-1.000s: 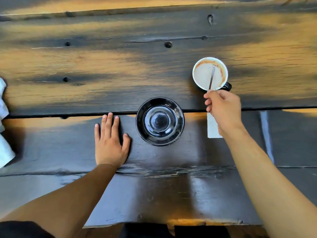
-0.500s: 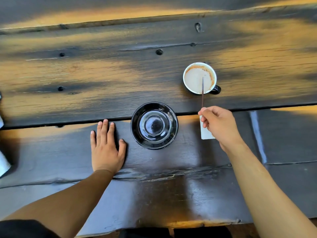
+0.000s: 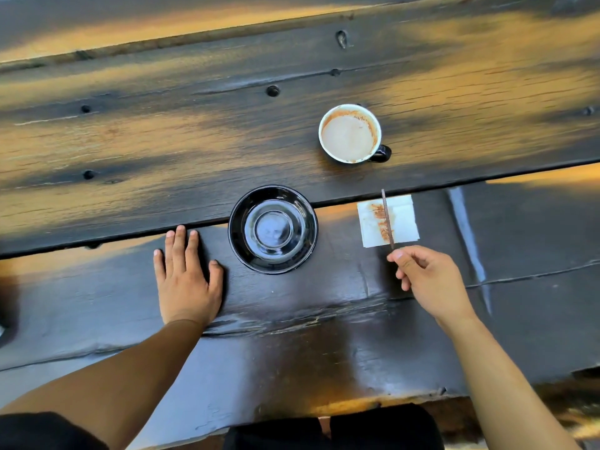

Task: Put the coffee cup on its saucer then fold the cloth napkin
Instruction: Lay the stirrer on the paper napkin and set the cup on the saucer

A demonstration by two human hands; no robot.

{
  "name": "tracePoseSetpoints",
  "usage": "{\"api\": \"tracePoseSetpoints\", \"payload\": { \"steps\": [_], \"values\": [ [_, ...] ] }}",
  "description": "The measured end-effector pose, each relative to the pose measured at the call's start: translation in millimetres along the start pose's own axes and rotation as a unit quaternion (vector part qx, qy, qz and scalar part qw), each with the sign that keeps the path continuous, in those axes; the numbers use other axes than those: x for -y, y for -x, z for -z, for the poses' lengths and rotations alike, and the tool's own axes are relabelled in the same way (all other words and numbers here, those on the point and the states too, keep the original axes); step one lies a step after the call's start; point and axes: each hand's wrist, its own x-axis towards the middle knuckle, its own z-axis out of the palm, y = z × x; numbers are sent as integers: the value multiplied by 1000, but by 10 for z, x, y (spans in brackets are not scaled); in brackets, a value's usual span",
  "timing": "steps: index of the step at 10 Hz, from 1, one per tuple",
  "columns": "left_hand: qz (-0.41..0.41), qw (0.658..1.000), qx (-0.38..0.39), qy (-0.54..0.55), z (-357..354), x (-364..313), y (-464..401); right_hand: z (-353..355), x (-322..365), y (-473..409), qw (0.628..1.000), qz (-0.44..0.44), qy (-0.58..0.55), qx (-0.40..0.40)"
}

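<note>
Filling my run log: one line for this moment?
right hand pinches stirrer over napkin | left hand flat | cup off saucer

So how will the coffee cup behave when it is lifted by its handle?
The coffee cup looks glazed ceramic, so probably rigid, rather heavy, and breakable. Its small handle may feel slippery. It seems nearly empty, only residue showing, so spilling is unlikely.
</note>
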Motion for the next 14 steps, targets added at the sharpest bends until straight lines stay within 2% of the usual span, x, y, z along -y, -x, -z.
{"api": "tracePoseSetpoints", "payload": {
  "steps": [5,7,8,9,10,11,14],
  "values": [
    [-3,1000,-4,7,-25,7,-5,-6,-183,43,994,-102,45,-5],
    [-3,1000,-4,7,-23,14,-4,77,-144,-21,990,-118,71,31],
    [-3,1000,-4,6,-23,11,-4,144,-93,-92,990,-106,92,14],
    [-6,1000,-6,4,-16,10,-2,189,87,-360,996,-48,64,-37],
    [-7,1000,-6,4,-17,10,-2,171,296,-601,999,2,1,-43],
    [-8,1000,-9,1,-18,14,-5,145,685,-932,997,37,-70,-19],
    [-11,1000,-11,-1,-12,10,3,106,1051,-1406,997,6,-16,69]
  ]
}}
